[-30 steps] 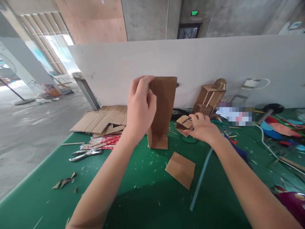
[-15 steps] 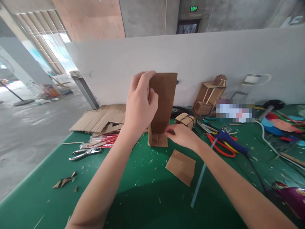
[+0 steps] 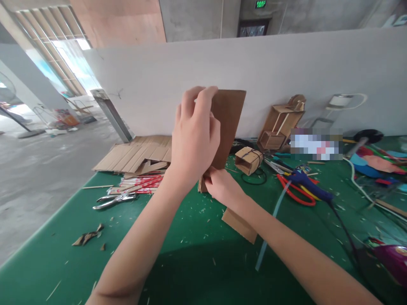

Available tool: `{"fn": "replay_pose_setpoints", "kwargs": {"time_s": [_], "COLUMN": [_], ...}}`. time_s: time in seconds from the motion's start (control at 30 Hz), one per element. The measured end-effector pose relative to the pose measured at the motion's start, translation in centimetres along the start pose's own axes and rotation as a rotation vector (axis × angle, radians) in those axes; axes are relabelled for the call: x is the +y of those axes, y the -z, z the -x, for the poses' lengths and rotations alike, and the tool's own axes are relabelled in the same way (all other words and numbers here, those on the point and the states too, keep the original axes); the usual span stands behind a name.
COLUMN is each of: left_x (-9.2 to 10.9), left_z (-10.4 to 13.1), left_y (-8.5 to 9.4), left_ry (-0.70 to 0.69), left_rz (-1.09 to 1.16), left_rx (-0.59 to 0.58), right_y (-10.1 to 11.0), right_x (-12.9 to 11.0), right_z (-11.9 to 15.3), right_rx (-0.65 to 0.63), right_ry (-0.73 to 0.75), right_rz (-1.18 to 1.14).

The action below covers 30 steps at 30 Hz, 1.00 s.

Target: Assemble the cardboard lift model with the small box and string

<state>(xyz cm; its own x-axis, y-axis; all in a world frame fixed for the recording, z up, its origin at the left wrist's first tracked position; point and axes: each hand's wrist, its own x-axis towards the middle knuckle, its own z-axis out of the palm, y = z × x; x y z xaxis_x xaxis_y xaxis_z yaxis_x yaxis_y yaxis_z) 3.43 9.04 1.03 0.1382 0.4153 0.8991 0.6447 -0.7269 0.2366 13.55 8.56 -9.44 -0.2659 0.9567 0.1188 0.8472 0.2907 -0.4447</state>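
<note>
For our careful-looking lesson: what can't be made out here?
- Head view: upright cardboard's lower part, hidden by the right hand.
- Head view: flat cardboard's far part, behind the right forearm.
- Head view: pixelated patch's contents, blurred.
- Head view: purple object's full shape, cut by the right edge.

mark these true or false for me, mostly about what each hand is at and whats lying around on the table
1. The left hand grips the upright cardboard piece near its top. True.
2. The right hand is holding the red-handled tool. False: that tool lies on the table, and the right hand is at the lower part of the upright cardboard piece.
3. A dark cord is wound around the small open cardboard box. True.
4. The flat cardboard piece is fully in view. False: the right forearm covers part of it.
</note>
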Motion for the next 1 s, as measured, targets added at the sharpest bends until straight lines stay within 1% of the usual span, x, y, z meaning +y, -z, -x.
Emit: {"fn": "replay_pose_setpoints", "kwargs": {"time_s": [0.1, 0.33, 0.47, 0.67, 0.8, 1.0], "left_x": [0.6, 1.6, 1.6, 1.6, 1.9, 1.8], "left_z": [0.1, 0.3, 0.2, 0.3, 0.3, 0.2], "left_y": [0.0, 0.1, 0.1, -0.1, -0.1, -0.1], "left_ry": [0.029, 0.024, 0.037, 0.024, 0.046, 0.047], "left_rz": [0.002, -0.001, -0.067, -0.071, -0.019, -0.047], "left_rx": [-0.013, -0.018, -0.041, -0.028, -0.048, -0.037], "right_y": [-0.6, -1.6, -2.5, -3.4, -3.8, -4.0], "right_x": [0.2, 0.4, 0.6, 1.2, 1.4, 1.5], "right_z": [-0.6, -0.4, -0.4, -0.6, -0.5, -0.6], "right_rx": [-0.039, -0.022, -0.001, 0.06, 0.08, 0.077], "right_ry": [-0.05, -0.078, -0.069, -0.048, -0.043, -0.041], "right_rz": [-0.054, -0.045, -0.036, -0.006, -0.013, -0.045]}}
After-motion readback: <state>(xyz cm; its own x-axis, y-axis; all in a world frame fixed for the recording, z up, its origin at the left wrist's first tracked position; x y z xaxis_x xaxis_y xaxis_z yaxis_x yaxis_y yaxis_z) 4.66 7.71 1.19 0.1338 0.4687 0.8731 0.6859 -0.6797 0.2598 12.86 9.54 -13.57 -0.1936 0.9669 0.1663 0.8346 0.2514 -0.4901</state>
